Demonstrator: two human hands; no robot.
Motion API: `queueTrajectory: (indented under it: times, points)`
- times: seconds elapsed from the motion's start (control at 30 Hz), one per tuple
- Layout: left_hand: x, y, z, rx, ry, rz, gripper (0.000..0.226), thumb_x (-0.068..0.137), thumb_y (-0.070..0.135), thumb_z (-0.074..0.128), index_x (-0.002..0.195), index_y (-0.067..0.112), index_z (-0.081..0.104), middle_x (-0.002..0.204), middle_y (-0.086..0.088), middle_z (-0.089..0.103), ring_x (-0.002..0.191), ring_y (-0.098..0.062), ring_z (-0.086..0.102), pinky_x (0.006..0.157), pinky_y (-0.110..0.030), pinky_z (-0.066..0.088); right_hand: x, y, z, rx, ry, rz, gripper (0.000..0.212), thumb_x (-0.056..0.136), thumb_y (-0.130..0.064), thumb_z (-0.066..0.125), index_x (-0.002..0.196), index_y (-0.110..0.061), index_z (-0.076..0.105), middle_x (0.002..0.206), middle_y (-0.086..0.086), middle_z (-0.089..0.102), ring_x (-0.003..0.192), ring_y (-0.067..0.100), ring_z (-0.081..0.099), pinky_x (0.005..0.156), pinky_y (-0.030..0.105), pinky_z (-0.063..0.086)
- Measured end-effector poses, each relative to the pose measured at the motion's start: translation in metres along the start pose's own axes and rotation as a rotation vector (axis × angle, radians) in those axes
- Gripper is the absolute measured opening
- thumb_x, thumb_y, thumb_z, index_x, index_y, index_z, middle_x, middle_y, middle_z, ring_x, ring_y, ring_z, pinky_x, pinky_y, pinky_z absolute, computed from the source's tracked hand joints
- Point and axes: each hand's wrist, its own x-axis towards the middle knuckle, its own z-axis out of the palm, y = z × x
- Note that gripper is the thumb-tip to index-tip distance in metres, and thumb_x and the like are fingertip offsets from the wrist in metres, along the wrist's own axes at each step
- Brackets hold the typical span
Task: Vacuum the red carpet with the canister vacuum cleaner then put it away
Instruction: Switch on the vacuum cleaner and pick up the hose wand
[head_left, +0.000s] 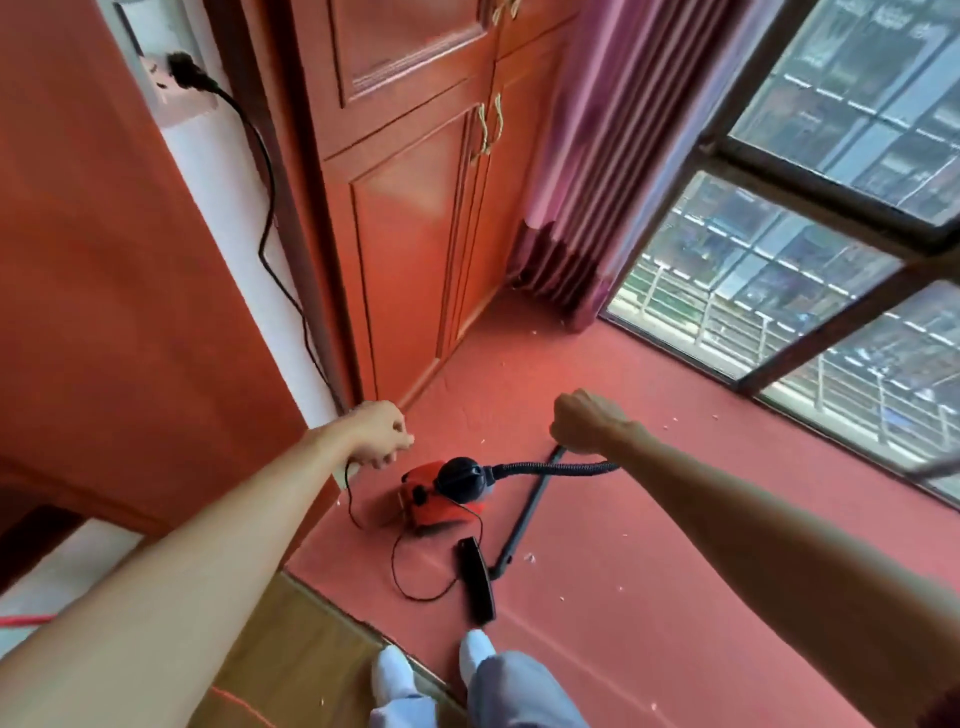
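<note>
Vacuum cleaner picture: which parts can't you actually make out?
1. Head view: top end of the pole, hidden inside the right hand.
2. Head view: part of the cord, covered by the left hand.
3. Head view: switches on the vacuum cleaner, blurred and too small.

The top of the wand (525, 512) is covered by the right hand (584, 421), at two o'clock from the canister vacuum (434, 493). A stretch of the power cord (347, 486) is hidden inside the left hand (379, 435).
</note>
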Motion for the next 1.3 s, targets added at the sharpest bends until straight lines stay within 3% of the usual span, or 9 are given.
queueTrajectory:
  times: [0.17, 0.27, 0.43, 0.57, 0.73, 0.87, 0.97, 1.17, 1.3]
  points:
    - [0.014, 0.051, 0.034, 0.099, 0.000, 0.059, 0.031, 0.100, 0.026, 0.054, 0.090, 0.003, 0.071, 0.088, -0.017, 0.076, 0.064, -0.024, 0.065, 0.073, -0.040, 0.059, -0.021, 0.048, 0.035, 0.084, -0.026, 0.033, 0.024, 0.088, -0.010, 0.046, 0.100, 0.003, 0.063, 0.109, 0.024, 0.064, 0.096, 0.040, 0.064, 0.068, 0.035, 0.048]
    - [0.020, 0.080, 0.057, 0.203, -0.033, 0.054, 0.030, 0.099, 0.027, 0.053, 0.092, 0.003, 0.071, 0.088, -0.015, 0.077, 0.073, -0.029, 0.072, 0.074, -0.038, 0.059, -0.032, 0.077, 0.058, 0.092, -0.031, 0.015, 0.020, 0.087, -0.010, 0.046, 0.093, -0.001, 0.062, 0.106, 0.021, 0.065, 0.094, 0.039, 0.064, 0.077, 0.042, 0.055]
    - [0.032, 0.132, 0.099, 0.289, -0.032, 0.017, 0.025, 0.094, 0.025, 0.054, 0.076, 0.013, 0.067, 0.085, -0.013, 0.077, 0.077, -0.029, 0.075, 0.074, -0.041, 0.062, -0.048, 0.139, 0.089, 0.074, -0.030, 0.017, 0.024, 0.092, -0.009, 0.043, 0.102, 0.001, 0.063, 0.107, 0.020, 0.065, 0.097, 0.039, 0.064, 0.074, 0.040, 0.052]
    - [0.032, 0.178, 0.144, 0.349, -0.045, -0.022, 0.019, 0.092, 0.025, 0.055, 0.084, 0.015, 0.069, 0.088, -0.010, 0.077, 0.082, -0.028, 0.073, 0.079, -0.041, 0.060, -0.057, 0.191, 0.105, 0.069, -0.051, -0.017, 0.025, 0.092, -0.006, 0.041, 0.103, 0.000, 0.062, 0.109, 0.017, 0.065, 0.099, 0.037, 0.064, 0.070, 0.036, 0.047]
    - [0.030, 0.225, 0.182, 0.305, -0.006, -0.032, 0.016, 0.094, 0.024, 0.055, 0.080, 0.021, 0.063, 0.092, -0.011, 0.073, 0.090, -0.029, 0.069, 0.076, -0.038, 0.054, -0.042, 0.226, 0.100, 0.059, -0.075, -0.121, 0.026, 0.089, -0.010, 0.045, 0.108, -0.002, 0.062, 0.113, 0.019, 0.065, 0.101, 0.037, 0.063, 0.081, 0.041, 0.054]
    - [0.025, 0.211, 0.183, 0.199, 0.061, -0.115, 0.021, 0.094, 0.023, 0.054, 0.091, 0.011, 0.071, 0.088, -0.009, 0.073, 0.088, -0.029, 0.071, 0.078, -0.040, 0.056, -0.020, 0.215, 0.086, -0.008, -0.079, -0.232, 0.026, 0.091, -0.010, 0.045, 0.109, 0.001, 0.061, 0.111, 0.021, 0.064, 0.097, 0.038, 0.063, 0.068, 0.036, 0.046]
    - [0.026, 0.183, 0.173, 0.122, 0.081, -0.196, 0.022, 0.094, 0.020, 0.053, 0.093, 0.009, 0.072, 0.088, -0.011, 0.075, 0.086, -0.030, 0.072, 0.077, -0.040, 0.057, 0.004, 0.196, 0.078, -0.027, -0.097, -0.297, 0.023, 0.092, -0.009, 0.044, 0.103, 0.001, 0.060, 0.107, 0.019, 0.065, 0.080, 0.034, 0.059, 0.061, 0.033, 0.040]
    - [0.038, 0.125, 0.163, -0.005, 0.004, -0.347, 0.026, 0.095, 0.017, 0.051, 0.087, 0.002, 0.071, 0.084, -0.014, 0.077, 0.068, -0.027, 0.071, 0.072, -0.039, 0.062, 0.048, 0.159, 0.081, -0.060, -0.135, -0.316, 0.029, 0.093, -0.011, 0.044, 0.115, -0.001, 0.059, 0.116, 0.020, 0.063, 0.104, 0.038, 0.063, 0.074, 0.036, 0.047]
    - [0.053, 0.098, 0.152, -0.126, 0.123, -0.397, 0.028, 0.092, 0.013, 0.049, 0.089, 0.000, 0.074, 0.083, -0.018, 0.077, 0.071, -0.028, 0.075, 0.069, -0.040, 0.062, 0.082, 0.137, 0.081, -0.109, -0.149, -0.378, 0.030, 0.094, -0.012, 0.043, 0.117, -0.002, 0.059, 0.118, 0.019, 0.063, 0.105, 0.037, 0.063, 0.078, 0.036, 0.049]
